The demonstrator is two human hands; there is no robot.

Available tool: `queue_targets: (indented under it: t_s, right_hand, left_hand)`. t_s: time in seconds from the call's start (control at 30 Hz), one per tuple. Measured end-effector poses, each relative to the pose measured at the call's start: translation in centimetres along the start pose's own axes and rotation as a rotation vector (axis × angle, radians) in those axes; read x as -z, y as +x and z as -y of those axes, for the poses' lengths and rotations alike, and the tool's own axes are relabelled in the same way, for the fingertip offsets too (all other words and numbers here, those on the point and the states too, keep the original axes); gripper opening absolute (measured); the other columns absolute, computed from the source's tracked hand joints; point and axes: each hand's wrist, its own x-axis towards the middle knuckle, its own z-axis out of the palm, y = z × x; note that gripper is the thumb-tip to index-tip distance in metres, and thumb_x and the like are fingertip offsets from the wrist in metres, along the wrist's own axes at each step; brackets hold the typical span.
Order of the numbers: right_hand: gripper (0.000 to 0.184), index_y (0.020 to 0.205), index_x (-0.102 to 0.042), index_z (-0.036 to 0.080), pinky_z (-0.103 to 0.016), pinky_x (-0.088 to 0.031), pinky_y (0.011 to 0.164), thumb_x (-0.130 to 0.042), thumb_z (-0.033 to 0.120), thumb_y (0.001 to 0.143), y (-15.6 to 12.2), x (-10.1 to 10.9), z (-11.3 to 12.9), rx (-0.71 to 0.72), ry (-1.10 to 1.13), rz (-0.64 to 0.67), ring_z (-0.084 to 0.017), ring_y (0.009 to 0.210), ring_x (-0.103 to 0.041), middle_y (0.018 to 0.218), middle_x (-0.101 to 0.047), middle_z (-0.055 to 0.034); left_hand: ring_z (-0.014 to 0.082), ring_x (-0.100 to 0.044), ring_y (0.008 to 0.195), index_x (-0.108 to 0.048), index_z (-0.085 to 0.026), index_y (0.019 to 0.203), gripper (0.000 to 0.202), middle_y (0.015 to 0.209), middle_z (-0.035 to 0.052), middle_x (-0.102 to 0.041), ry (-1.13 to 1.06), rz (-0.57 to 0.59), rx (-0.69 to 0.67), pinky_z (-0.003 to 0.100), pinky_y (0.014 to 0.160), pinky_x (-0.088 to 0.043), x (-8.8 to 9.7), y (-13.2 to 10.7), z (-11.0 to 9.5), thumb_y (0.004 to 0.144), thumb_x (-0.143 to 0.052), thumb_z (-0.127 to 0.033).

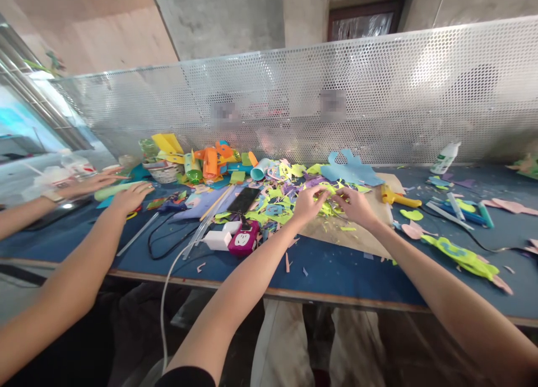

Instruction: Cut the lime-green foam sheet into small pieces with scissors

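My left hand [310, 205] and my right hand [356, 206] are close together over the heap of cut paper scraps in the middle of the table. The fingers of both are pinched at a yellow-green paper piece [332, 189], whose exact shape I cannot make out. Under and around them lie many yellow-green, purple and pink scraps [277, 193]. A sheet of brown paper [336, 235] is beneath the right side of the heap. Just behind my hands rests a blue paper sheet with cut-out curves [353, 171].
Right of my hands lie a yellow glue gun [399, 197], a white bottle [445, 158] and a yellow-green paper figure [460, 255]. To the left are a phone [244, 199], a magenta power strip [244, 239] and a co-worker's hands [131, 197] on a pale green roll [115, 190].
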Motion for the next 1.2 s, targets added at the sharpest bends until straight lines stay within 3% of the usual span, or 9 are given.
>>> queue_targets:
  t_s: [0.17, 0.33, 0.43, 0.53, 0.63, 0.73, 0.9, 1.03, 1.2]
  right_hand:
    - [0.013, 0.085, -0.068, 0.02, -0.029, -0.045, 0.066, -0.057, 0.028, 0.087, 0.0, 0.1, -0.3, 0.08, -0.032, 0.052, -0.019, 0.067, -0.063, 0.084, -0.075, -0.0074]
    - [0.019, 0.088, -0.077, 0.023, -0.03, -0.047, 0.067, -0.058, 0.028, 0.088, 0.0, 0.5, -0.6, 0.13, -0.084, 0.289, -0.021, 0.072, -0.068, 0.088, -0.079, -0.0065]
    - [0.019, 0.09, -0.078, 0.024, -0.03, -0.047, 0.068, -0.059, 0.026, 0.087, 0.4, 1.4, -1.3, 0.097, -0.15, 0.258, -0.022, 0.075, -0.07, 0.09, -0.08, -0.007]
    - [0.018, 0.088, -0.076, 0.024, -0.031, -0.047, 0.068, -0.062, 0.034, 0.086, 1.0, 2.5, -2.7, 0.011, -0.235, 0.209, -0.022, 0.074, -0.069, 0.089, -0.079, -0.0066]
    - [0.023, 0.095, -0.074, 0.022, -0.032, -0.046, 0.07, -0.071, 0.038, 0.079, 1.2, 2.9, -4.6, -0.042, -0.352, 0.305, -0.025, 0.081, -0.07, 0.095, -0.078, -0.0097]
    - [0.031, 0.097, -0.07, 0.02, -0.032, -0.045, 0.071, -0.079, 0.036, 0.072, 1.0, 2.6, -6.0, -0.025, -0.418, 0.437, -0.028, 0.088, -0.07, 0.098, -0.076, -0.0116]
    - [0.034, 0.106, -0.062, 0.018, -0.031, -0.042, 0.066, -0.073, 0.028, 0.075, 0.9, 2.0, -6.5, -0.04, -0.461, 0.415, -0.027, 0.084, -0.069, 0.097, -0.075, -0.0129]
    - [0.049, 0.115, -0.056, 0.018, -0.031, -0.038, 0.06, -0.074, 0.035, 0.073, 1.1, 2.0, -6.1, -0.04, -0.528, 0.424, -0.028, 0.076, -0.067, 0.087, -0.073, -0.0119]
    - [0.034, 0.094, -0.063, 0.017, -0.032, -0.034, 0.057, -0.072, 0.044, 0.075, 1.4, 2.1, -6.0, -0.057, -0.624, 0.433, -0.027, 0.069, -0.065, 0.077, -0.071, -0.0115]
  left_hand:
    - [0.0194, -0.064, 0.08, -0.071, -0.018, 0.097, 0.039, 0.091, 0.0078, -0.073, -0.129, -0.112, 0.121, 0.03, 0.073, -0.046, 0.0, 0.2, 0.4, 0.092, -0.056, -0.054]
    - [0.0206, -0.069, 0.091, -0.066, -0.017, 0.098, 0.037, 0.096, 0.0103, -0.074, -0.286, -0.151, 0.199, 0.031, 0.081, -0.05, 0.4, 0.5, 0.9, 0.092, -0.057, -0.053]
    - [0.0198, -0.07, 0.091, -0.062, -0.018, 0.101, 0.033, 0.096, 0.0099, -0.075, -0.356, -0.158, 0.229, 0.032, 0.084, -0.051, 0.0, 0.6, 1.6, 0.092, -0.058, -0.049]
    - [0.0174, -0.069, 0.084, -0.058, -0.018, 0.106, 0.032, 0.095, 0.0085, -0.074, -0.368, -0.16, 0.243, 0.03, 0.077, -0.051, -0.5, 0.6, 2.3, 0.094, -0.055, -0.047]
    - [0.0159, -0.069, 0.082, -0.06, -0.018, 0.11, 0.034, 0.098, 0.008, -0.073, -0.349, -0.132, 0.229, 0.028, 0.074, -0.051, -0.6, 0.7, 2.5, 0.094, -0.053, -0.047]
    - [0.0174, -0.069, 0.091, -0.063, -0.017, 0.109, 0.035, 0.097, 0.0085, -0.074, -0.341, -0.11, 0.206, 0.029, 0.081, -0.051, -0.4, 0.7, 2.2, 0.093, -0.055, -0.048]
    - [0.018, -0.068, 0.09, -0.061, -0.018, 0.102, 0.026, 0.091, 0.0075, -0.074, -0.385, -0.118, 0.259, 0.028, 0.076, -0.048, -0.2, 0.6, 2.1, 0.091, -0.058, -0.042]
    - [0.0155, -0.065, 0.083, -0.055, -0.02, 0.104, 0.02, 0.092, 0.0049, -0.074, -0.493, -0.134, 0.376, 0.025, 0.066, -0.044, -0.3, 0.7, 2.4, 0.09, -0.058, -0.032]
    - [0.0137, -0.063, 0.083, -0.063, -0.021, 0.103, 0.025, 0.096, 0.0053, -0.072, -0.542, -0.15, 0.361, 0.024, 0.067, -0.045, 0.1, 0.9, 2.2, 0.092, -0.057, -0.043]
